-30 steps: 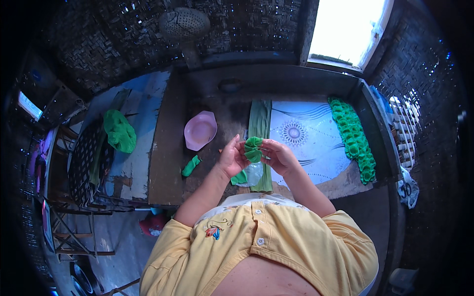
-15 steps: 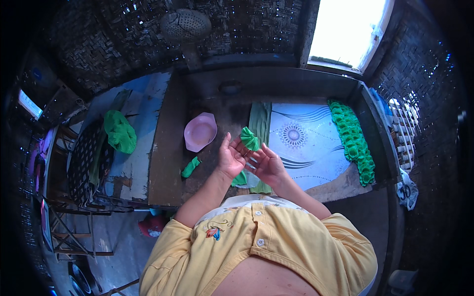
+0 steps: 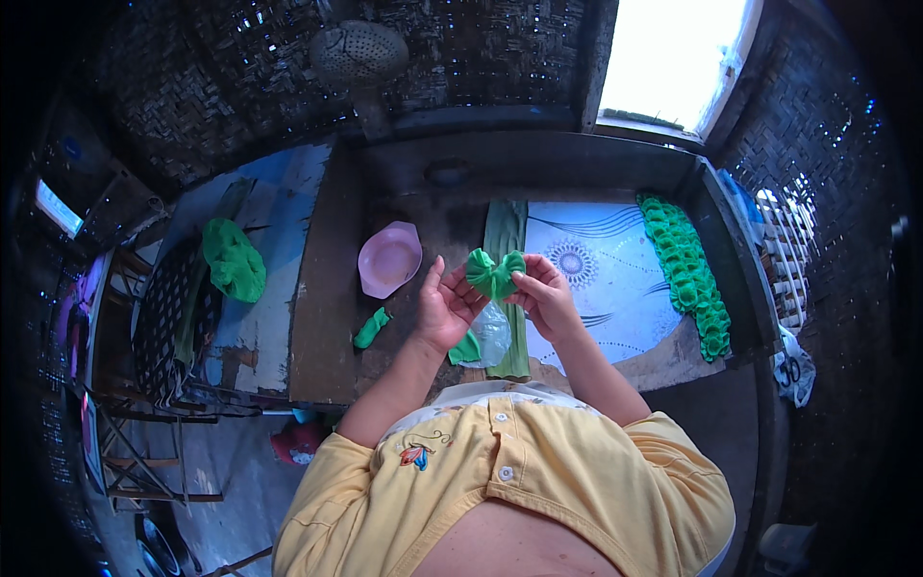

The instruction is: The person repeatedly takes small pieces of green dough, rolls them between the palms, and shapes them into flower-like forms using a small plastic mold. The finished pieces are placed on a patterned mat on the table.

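Note:
A pleated green fabric piece [image 3: 494, 276], fanned out to both sides like a bow, is held up between my hands over the work surface. My left hand [image 3: 449, 306] pinches its left edge, fingers behind it and thumb raised. On the other side my right hand [image 3: 545, 293] grips it between thumb and fingers. Below them lie a clear plastic bag [image 3: 491, 337] and a piece of green cloth [image 3: 465, 349]. A dark green cloth strip [image 3: 508, 231] runs front to back behind the held piece.
A pink bowl [image 3: 389, 260] and a small green cloth bundle [image 3: 371, 328] lie to the left. Farther left, crumpled green fabric [image 3: 234, 261] rests on another table. A white patterned sheet [image 3: 615, 279] and a long ruffled green piece [image 3: 685, 279] occupy the right side, by the wooden side board [image 3: 735, 250].
My right hand has risen and closed on the right side of the green fabric piece, which now spreads wider. The plastic bag beneath is more exposed.

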`<state>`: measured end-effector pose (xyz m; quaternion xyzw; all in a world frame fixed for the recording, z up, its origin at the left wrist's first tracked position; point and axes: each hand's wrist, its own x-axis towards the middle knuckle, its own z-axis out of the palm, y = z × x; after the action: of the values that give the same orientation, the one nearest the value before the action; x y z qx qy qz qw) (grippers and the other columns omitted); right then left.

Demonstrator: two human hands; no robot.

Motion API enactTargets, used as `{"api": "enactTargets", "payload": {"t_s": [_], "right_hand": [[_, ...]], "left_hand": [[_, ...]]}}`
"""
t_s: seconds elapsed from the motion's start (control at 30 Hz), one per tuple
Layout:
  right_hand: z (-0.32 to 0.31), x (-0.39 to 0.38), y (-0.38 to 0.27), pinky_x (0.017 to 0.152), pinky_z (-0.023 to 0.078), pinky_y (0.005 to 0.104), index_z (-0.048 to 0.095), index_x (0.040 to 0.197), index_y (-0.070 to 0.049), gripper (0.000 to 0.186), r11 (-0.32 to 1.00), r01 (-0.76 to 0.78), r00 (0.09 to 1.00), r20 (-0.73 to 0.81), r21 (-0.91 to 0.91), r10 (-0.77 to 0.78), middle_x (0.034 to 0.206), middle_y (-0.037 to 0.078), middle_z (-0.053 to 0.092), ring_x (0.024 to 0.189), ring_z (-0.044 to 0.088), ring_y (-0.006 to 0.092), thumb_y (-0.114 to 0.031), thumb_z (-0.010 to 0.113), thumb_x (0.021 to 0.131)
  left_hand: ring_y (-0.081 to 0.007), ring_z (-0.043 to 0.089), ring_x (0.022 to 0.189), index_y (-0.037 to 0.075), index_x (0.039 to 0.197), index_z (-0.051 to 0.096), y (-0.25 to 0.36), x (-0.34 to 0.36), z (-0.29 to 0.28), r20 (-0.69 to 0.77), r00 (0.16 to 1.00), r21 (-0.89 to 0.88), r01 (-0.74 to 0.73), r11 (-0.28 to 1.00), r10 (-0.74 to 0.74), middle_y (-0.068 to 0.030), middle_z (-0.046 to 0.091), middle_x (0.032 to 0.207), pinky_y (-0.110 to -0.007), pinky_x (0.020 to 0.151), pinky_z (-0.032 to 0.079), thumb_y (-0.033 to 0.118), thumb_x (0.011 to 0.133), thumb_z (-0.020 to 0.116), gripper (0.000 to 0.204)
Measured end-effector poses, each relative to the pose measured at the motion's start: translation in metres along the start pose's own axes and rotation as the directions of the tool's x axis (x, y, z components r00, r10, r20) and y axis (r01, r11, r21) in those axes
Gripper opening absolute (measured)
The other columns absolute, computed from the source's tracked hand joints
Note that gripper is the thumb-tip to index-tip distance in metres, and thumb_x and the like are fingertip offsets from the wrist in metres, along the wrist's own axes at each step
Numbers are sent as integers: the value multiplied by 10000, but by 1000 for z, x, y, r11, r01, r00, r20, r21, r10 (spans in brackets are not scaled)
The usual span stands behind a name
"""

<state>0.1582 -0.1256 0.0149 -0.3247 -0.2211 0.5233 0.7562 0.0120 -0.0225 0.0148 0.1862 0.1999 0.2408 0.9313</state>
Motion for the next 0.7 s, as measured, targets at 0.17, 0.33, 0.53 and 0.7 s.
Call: {"api": "enactTargets", "payload": {"t_s": [0.17,0.33,0.53,0.7], "right_hand": [[-3,-3,-17,647,512,258,533,1024,-21,235,983,62,981,190,-174,-28,920,44,597,793,596,120,-35,617,805],[-7,-4,-29,627,497,241,555,995,-12,224,974,11,961,272,-226,52,903,45,597,768,586,106,-54,641,793],[-8,-3,-27,611,474,220,553,924,-9,187,887,159,973,223,-434,-65,835,18,577,739,568,76,-82,661,789],[-9,-1,-20,643,463,209,521,896,-5,188,694,384,923,245,-610,-296,813,14,556,737,562,67,-40,662,777]], "left_hand": [[-207,593,946,75,1036,611,7,-7,4,8,995,31,97,995,-98,-89,644,995,-369,870,436,510,874,419,502],[-216,590,962,52,1071,584,10,-12,9,53,981,94,179,979,-184,-107,627,1037,-373,860,446,502,878,415,518],[-217,588,971,38,1093,566,7,-14,14,96,975,97,189,977,-199,-111,620,1051,-375,861,450,499,882,414,529],[-215,589,968,29,1107,550,6,-14,15,99,974,87,193,977,-202,-110,621,1041,-375,858,456,498,883,417,536]]}}
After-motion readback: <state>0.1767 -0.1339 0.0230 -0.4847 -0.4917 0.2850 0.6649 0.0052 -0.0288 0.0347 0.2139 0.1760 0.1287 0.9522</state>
